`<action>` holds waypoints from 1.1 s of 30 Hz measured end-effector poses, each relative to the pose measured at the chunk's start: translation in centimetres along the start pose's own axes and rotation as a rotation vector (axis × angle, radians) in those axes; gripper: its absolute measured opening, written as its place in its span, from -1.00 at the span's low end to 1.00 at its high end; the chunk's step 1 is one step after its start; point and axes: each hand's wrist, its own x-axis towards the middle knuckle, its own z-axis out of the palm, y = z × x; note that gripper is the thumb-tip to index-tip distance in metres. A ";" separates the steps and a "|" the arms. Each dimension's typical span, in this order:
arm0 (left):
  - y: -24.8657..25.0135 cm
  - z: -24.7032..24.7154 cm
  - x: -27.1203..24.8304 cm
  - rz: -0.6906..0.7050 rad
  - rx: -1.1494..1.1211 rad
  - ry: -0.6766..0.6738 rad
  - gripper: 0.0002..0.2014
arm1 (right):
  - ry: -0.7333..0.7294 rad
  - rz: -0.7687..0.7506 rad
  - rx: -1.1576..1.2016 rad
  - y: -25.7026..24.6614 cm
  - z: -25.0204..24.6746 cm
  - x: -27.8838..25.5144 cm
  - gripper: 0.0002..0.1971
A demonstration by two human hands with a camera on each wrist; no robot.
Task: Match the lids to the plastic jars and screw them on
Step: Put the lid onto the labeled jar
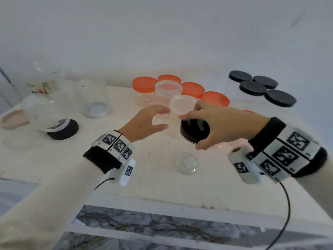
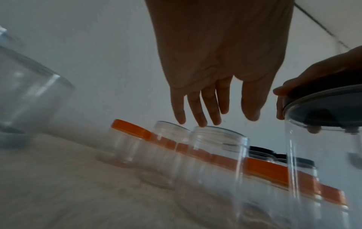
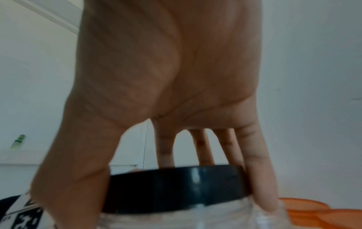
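— Black lid [image 1: 195, 130], who has it?
— The right hand [image 1: 219, 124] has it. Its thumb and fingers [image 3: 260, 182] curl around the rim, and the lid sits on top of a clear jar [image 2: 323, 162] in the middle of the frame.
— And the other hand?
— The left hand [image 1: 144, 121] is just beside it, to the left. Its fingers are spread wide and it holds nothing. From the left wrist view its fingertips [image 2: 201, 122] hang right over an open clear jar [image 2: 217, 155].
— What is near them?
— Behind the hands stand jars with orange lids [image 1: 191, 89], and a second open jar [image 1: 168, 88] stands among them. At the upper right are four jars with black lids [image 1: 253, 87].
— And on the left side?
— A clear jar lies tipped over with its mouth by another black lid [image 1: 64, 129]. A tall clear jar [image 1: 93, 98] stands behind it.
— Anything closer to us?
— A small clear lid [image 1: 186, 163] lies flat on the white table [image 1: 153, 181], low in the frame, under the right hand.
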 end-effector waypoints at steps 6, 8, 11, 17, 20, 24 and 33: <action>4.8 5.4 4.5 0.200 0.044 0.046 -0.60 | 0.021 0.150 0.001 4.7 1.5 -5.1 -0.18; 5.8 7.5 5.7 0.223 0.051 0.019 -0.50 | 0.029 0.210 0.004 6.4 2.0 -6.7 -0.17; 7.2 10.2 7.2 0.247 0.122 0.046 -0.42 | 0.048 0.295 0.022 9.1 2.6 -8.8 -0.16; 9.8 14.4 9.2 0.240 0.234 -0.035 -0.55 | 0.101 0.434 0.008 14.3 3.6 -11.3 -0.10; 10.5 15.9 10.0 0.191 0.313 -0.110 -0.53 | 0.138 0.459 -0.018 16.2 4.0 -11.5 -0.12; 10.2 17.0 10.4 0.195 0.311 -0.153 -0.47 | 0.245 0.465 -0.117 17.9 4.8 -11.4 -0.26; 9.9 17.3 10.5 0.172 0.398 -0.217 -0.44 | 0.425 0.489 -0.026 20.5 6.8 -11.1 -0.30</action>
